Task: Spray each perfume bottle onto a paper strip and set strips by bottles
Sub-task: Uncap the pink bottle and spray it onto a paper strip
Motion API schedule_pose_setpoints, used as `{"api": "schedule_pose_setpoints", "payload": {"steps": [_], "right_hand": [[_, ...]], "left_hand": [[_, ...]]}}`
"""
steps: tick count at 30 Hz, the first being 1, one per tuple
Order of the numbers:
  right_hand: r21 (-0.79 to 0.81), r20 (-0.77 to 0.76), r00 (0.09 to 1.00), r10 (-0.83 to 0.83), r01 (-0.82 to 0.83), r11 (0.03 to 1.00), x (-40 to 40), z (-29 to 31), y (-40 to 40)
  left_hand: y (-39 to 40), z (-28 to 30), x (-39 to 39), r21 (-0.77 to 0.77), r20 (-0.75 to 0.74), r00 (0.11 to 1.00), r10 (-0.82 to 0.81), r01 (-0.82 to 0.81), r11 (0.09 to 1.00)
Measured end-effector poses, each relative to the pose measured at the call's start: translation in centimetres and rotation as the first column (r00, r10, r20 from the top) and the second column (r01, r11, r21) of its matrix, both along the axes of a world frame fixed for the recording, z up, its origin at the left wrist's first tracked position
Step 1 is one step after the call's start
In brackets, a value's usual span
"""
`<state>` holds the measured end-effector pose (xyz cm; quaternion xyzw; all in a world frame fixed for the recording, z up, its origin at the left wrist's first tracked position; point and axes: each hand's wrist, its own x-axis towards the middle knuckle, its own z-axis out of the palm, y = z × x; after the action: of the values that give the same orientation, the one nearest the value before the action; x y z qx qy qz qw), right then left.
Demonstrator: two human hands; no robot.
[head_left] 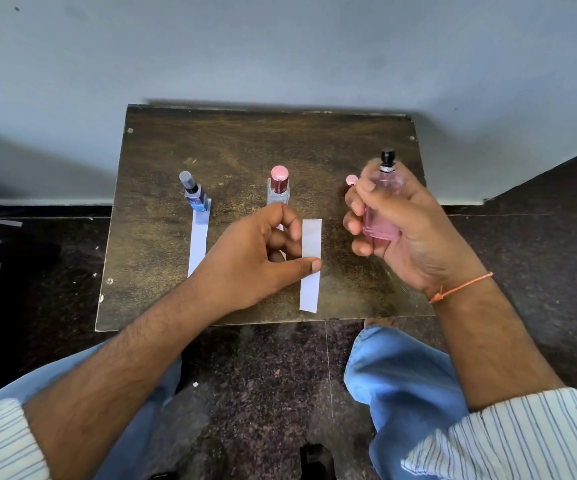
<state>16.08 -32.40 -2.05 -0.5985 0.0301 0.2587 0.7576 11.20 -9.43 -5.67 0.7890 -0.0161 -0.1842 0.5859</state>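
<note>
My right hand holds a pink perfume bottle upright above the table's right side; its black spray nozzle is bare. A small pink cap lies on the table just left of that hand. My left hand pinches a white paper strip between thumb and fingers, held upright beside the pink bottle. A clear bottle with a dark red cap stands in the middle, with a bit of another strip showing under my left fingers. At the left a blue bottle stands with a white strip lying in front of it.
The small dark wooden table stands against a grey wall. Below it are a dark speckled floor and my knees in blue jeans. Scraps of paper lie on the floor at the far left.
</note>
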Motion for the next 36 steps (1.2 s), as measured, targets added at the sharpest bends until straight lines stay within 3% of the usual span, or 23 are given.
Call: {"api": "schedule_pose_setpoints", "payload": {"steps": [8,17,24,29,36], "right_hand": [[-0.091,-0.089,0.995,0.049,-0.058,0.994,0.1,-0.1,0.9],[-0.148,-0.127,0.991,0.031,-0.05,0.988,-0.1,0.1,1.4],[-0.539,0.051,0.989,0.14,-0.09,0.837,-0.6,-0.2,1.5],[-0.579,0.014,0.979,0.203,-0.158,0.8,-0.6,-0.1,1.7],[-0.499,0.006,0.987,0.158,-0.134,0.856,-0.4,-0.5,1.7]], "left_hand": [[-0.3,1.3,0.1,-0.015,-0.227,0.972,0.057,-0.062,0.998],[0.0,1.3,0.4,-0.006,-0.283,0.955,0.089,-0.094,0.996],[0.0,1.5,0.3,0.029,-0.236,0.97,0.051,-0.045,0.999],[-0.1,1.5,0.3,-0.018,-0.231,0.972,0.032,-0.037,0.999],[0.1,0.9,0.3,-0.036,-0.246,0.968,0.039,-0.049,0.998]]}}
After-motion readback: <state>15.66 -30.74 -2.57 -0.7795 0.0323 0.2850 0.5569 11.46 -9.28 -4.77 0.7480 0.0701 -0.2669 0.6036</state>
